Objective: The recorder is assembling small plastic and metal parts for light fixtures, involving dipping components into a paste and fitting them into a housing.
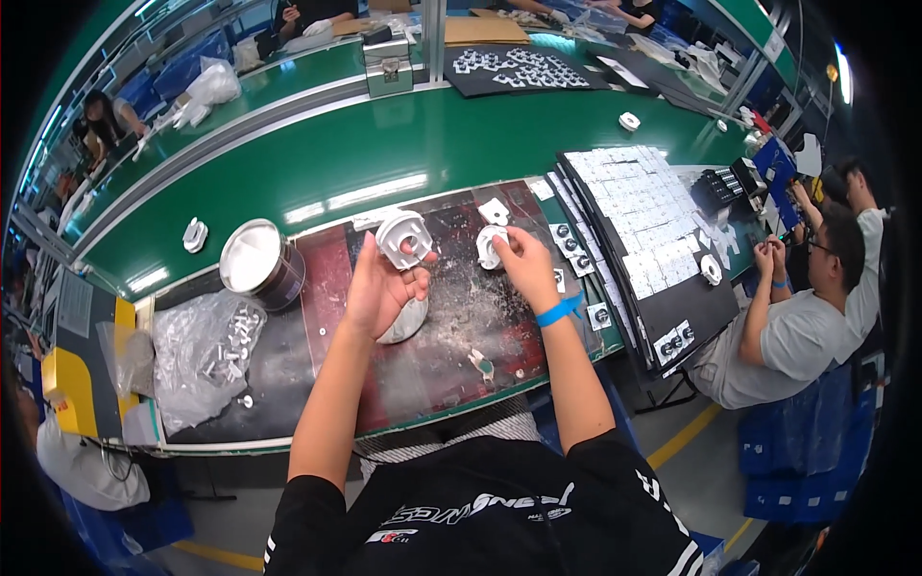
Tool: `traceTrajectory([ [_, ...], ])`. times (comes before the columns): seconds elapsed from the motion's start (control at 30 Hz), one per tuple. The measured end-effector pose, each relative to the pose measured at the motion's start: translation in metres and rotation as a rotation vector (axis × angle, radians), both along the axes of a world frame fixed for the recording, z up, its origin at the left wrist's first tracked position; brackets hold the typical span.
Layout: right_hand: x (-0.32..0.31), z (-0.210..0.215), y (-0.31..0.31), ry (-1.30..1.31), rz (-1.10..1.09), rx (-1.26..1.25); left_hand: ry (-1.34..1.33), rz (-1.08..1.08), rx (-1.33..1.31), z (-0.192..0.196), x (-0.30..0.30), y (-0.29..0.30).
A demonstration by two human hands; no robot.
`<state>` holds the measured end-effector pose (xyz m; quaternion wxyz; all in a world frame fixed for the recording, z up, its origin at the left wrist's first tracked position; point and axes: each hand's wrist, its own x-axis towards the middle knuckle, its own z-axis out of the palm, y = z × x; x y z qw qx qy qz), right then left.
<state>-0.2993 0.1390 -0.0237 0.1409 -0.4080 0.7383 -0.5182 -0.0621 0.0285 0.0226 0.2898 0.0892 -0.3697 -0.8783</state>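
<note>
My left hand (376, 293), palm up, is closed round a white round plastic housing (403, 238) with a hollow, ribbed inside. To its right, my right hand (526, 263) pinches a smaller white ring-shaped plastic part (488, 246) between thumb and fingers. The two parts are held apart over the worn dark red and black work mat (442, 336). A white plastic piece (494, 211) lies just beyond my right hand. Below my left hand a round grey disc (408, 322) rests on the mat, partly hidden by that hand.
At left stand a can with a white top (252, 257) and a clear bag (204, 357) of small white parts. Stacked black boards (706, 317) bearing white pieces (634, 211) rise at right, beside a seated co-worker (807, 317). A green conveyor belt (384, 144) runs beyond the mat.
</note>
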Motion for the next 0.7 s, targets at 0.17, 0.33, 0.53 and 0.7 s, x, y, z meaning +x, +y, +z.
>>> traceTrajectory([
  [0.17,0.028,0.024,0.006,0.652,-0.329,-0.082,0.064,0.069,-0.124,-0.008,0.007,-0.01],
  [0.33,0.108,0.08,0.011,-0.305,0.398,-0.264,-0.145,0.313,-0.69,0.0,0.013,0.009],
  [0.53,0.123,0.072,-0.003,-0.323,0.371,-0.415,-0.229,0.277,-1.057,-0.004,0.014,0.007],
  [0.7,0.133,0.076,0.013,0.56,0.207,-0.274,0.026,-0.029,-0.292,0.007,0.007,0.032],
])
